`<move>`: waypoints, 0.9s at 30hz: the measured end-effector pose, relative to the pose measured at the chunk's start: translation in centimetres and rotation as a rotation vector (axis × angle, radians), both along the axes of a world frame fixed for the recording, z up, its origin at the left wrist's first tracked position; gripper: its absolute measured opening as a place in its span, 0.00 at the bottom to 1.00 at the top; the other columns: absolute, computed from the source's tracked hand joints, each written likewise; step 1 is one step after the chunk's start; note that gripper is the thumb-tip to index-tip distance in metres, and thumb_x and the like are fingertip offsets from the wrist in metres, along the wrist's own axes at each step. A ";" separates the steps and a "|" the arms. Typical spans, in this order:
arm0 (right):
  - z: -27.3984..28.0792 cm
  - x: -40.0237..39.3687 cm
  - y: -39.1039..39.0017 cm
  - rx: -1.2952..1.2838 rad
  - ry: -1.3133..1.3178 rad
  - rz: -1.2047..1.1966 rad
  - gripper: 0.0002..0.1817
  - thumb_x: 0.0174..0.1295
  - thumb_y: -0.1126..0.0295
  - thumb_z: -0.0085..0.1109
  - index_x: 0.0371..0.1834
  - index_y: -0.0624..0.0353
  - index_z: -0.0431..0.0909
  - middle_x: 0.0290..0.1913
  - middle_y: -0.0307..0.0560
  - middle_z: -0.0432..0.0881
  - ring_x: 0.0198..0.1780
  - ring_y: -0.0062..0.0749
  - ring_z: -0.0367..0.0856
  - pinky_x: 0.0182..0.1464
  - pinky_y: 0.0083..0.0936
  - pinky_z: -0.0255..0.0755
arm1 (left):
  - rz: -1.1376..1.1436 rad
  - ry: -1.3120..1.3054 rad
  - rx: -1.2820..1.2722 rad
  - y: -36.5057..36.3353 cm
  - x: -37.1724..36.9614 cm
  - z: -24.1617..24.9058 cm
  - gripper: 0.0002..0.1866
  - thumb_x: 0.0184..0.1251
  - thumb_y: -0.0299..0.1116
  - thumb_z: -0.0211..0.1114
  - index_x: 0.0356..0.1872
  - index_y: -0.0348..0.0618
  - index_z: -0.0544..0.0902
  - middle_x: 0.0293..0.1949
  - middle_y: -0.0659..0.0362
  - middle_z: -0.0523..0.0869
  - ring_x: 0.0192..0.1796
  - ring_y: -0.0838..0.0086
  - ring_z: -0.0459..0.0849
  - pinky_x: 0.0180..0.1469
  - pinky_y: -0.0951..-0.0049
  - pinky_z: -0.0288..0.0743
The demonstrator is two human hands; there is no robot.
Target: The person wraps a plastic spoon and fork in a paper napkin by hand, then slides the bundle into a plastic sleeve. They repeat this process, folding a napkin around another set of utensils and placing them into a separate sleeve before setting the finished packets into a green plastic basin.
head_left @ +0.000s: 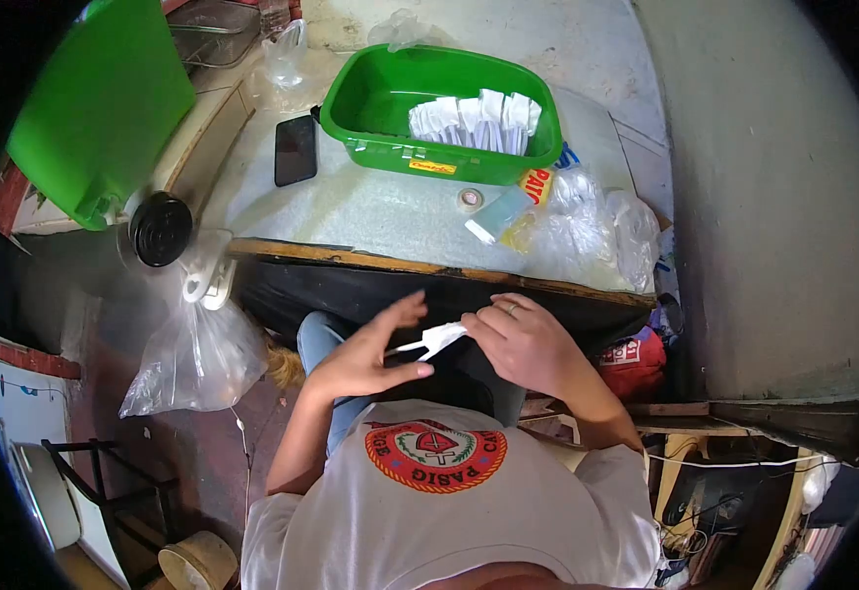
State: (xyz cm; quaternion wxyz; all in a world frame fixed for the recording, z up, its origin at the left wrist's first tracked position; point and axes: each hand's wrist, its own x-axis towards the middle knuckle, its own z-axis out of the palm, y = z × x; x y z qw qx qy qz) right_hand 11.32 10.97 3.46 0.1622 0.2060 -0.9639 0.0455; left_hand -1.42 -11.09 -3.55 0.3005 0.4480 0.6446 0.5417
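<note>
My right hand (522, 339) pinches one end of a white tissue-wrapped bundle (443, 339) in front of my chest. Two thin white handles stick out of its left side, and they look like plastic cutlery. My left hand (371, 351) is at that handle end, its fingers and thumb spread apart around the handles without closing on them. Beyond the hands, several similar white bundles (478, 120) stand together in the right part of a green basin (360, 147) on the table.
On the table (351, 221) are a black phone (296, 150), a tape roll (471, 200) and clear plastic bags (587, 226). A clamp-like white holder (211, 270) with a hanging plastic bag (198, 359) is at the left table edge. A wall (773, 197) rises on the right.
</note>
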 end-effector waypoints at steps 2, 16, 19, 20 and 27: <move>0.1 -0.2 0.2 -0.023 -0.001 -0.022 0.14 0.54 0.74 0.61 0.46 0.63 0.81 0.38 0.45 0.78 0.43 0.40 0.81 0.58 0.35 0.75 | 0.209 0.321 0.132 0.4 0.2 2.4 0.39 0.54 0.29 0.76 0.69 0.37 0.69 0.65 0.46 0.75 0.68 0.57 0.74 0.69 0.62 0.65; 0.6 -0.6 -0.1 -0.129 0.014 -0.131 0.12 0.55 0.75 0.64 0.43 0.64 0.80 0.36 0.47 0.79 0.39 0.43 0.82 0.52 0.35 0.78 | 0.552 0.743 0.266 3.5 4.4 1.5 0.18 0.56 0.24 0.72 0.50 0.39 0.86 0.46 0.55 0.89 0.49 0.68 0.88 0.72 0.54 0.61; 0.8 -0.7 -0.5 -0.106 0.060 -0.081 0.12 0.55 0.75 0.64 0.42 0.64 0.80 0.34 0.47 0.78 0.38 0.42 0.82 0.52 0.36 0.78 | 0.549 0.753 0.258 4.0 4.2 1.6 0.17 0.58 0.23 0.70 0.50 0.39 0.85 0.47 0.56 0.89 0.47 0.68 0.87 0.72 0.54 0.61; 0.7 -0.7 -0.6 -0.108 0.059 -0.081 0.12 0.55 0.75 0.64 0.42 0.64 0.80 0.34 0.47 0.78 0.38 0.42 0.82 0.52 0.36 0.78 | 0.550 0.752 0.257 4.0 4.2 1.5 0.17 0.58 0.23 0.70 0.50 0.39 0.85 0.47 0.56 0.89 0.47 0.68 0.87 0.72 0.54 0.61; 0.5 -0.8 -0.4 0.019 -0.008 -0.054 0.13 0.55 0.73 0.61 0.43 0.63 0.80 0.36 0.46 0.78 0.41 0.39 0.82 0.58 0.37 0.75 | 0.404 0.670 0.140 4.2 3.8 0.9 0.16 0.66 0.25 0.64 0.54 0.37 0.82 0.47 0.53 0.87 0.47 0.63 0.86 0.68 0.52 0.67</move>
